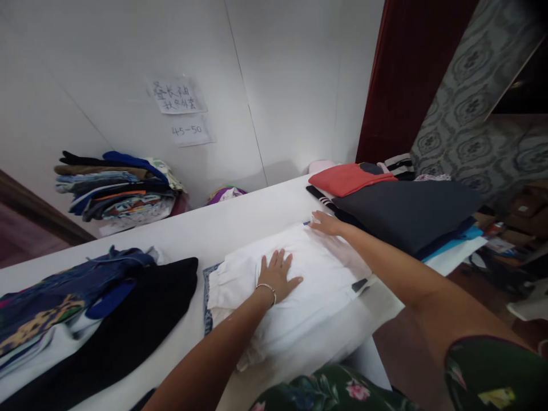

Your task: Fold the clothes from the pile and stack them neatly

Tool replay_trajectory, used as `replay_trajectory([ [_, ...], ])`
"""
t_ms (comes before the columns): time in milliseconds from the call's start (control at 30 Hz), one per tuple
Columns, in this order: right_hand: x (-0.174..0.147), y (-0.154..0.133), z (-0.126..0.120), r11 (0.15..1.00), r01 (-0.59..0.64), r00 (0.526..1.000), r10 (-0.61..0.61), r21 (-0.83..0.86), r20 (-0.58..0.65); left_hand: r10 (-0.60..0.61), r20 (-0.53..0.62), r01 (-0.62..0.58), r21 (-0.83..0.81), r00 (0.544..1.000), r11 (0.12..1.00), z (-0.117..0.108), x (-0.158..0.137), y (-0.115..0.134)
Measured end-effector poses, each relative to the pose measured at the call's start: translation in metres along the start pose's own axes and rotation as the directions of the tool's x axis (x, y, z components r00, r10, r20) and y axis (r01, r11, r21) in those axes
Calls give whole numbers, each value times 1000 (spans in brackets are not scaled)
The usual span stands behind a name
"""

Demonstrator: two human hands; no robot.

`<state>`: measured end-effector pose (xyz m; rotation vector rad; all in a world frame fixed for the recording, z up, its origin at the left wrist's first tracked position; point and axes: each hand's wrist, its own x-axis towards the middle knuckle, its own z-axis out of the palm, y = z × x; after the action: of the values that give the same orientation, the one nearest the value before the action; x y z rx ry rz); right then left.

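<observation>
A white garment [308,279] lies folded on the white table in front of me, its left edge gathered like an elastic band. Blue denim-like cloth [207,308] peeks out from under that edge. My left hand [278,274], with a bracelet at the wrist, rests flat on the white cloth, fingers spread. At the far right corner, my right hand [327,223] pinches the garment's edge between thumb and fingers. A small dark patch [359,285] shows near the garment's right side, where the cloth looks thin and sheer.
Left of me lie a black garment [149,319] and a patterned blue one [85,285]. Folded clothes [120,188] are stacked beyond the table's far edge. To the right, dark grey clothing [406,208] and a coral piece [351,178] form a pile. Handwritten papers [180,97] hang on the wall.
</observation>
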<state>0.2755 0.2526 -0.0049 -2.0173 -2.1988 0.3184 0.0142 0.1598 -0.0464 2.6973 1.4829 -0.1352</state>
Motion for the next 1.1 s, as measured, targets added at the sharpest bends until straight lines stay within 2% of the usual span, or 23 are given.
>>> replay_trajectory([
  [67,9,7,-3,997,75,997,-75,-22,4,4,-6,-3,7,1000,1000,1,0,-1],
  [167,14,13,13,986,154,987,-150,-59,65,11,-35,-11,23,999,1000,3,-1,-1],
  [267,11,14,37,985,159,985,-153,-64,78,21,-73,-18,39,997,999,5,-1,-2],
  [367,8,12,48,986,154,987,-151,-66,51,13,-76,-9,56,997,998,5,-2,-1],
  [467,9,9,38,986,169,983,-168,-7,71,4,-59,0,72,998,997,1,-2,0],
  [600,5,13,5,974,203,970,-214,104,119,2,-50,2,88,999,996,-3,-2,2],
  [700,-18,29,-17,972,182,975,-198,149,98,0,-55,5,96,998,995,-3,-2,2],
  [767,-44,40,-19,971,166,980,-182,174,85,5,-53,0,97,999,995,-3,-1,1],
  [867,-85,47,-2,968,205,973,-217,148,73,8,-46,-4,94,999,996,-2,-1,1],
  [933,-104,45,17,964,262,965,-263,56,12,5,-45,0,93,999,996,-2,-1,0],
  [1033,-116,41,37,956,288,952,-292,-60,-91,5,-48,-1,91,999,996,-2,0,0],
  [1100,-116,39,42,953,292,949,-299,-80,-100,5,-55,-1,84,998,996,-3,-1,0],
])
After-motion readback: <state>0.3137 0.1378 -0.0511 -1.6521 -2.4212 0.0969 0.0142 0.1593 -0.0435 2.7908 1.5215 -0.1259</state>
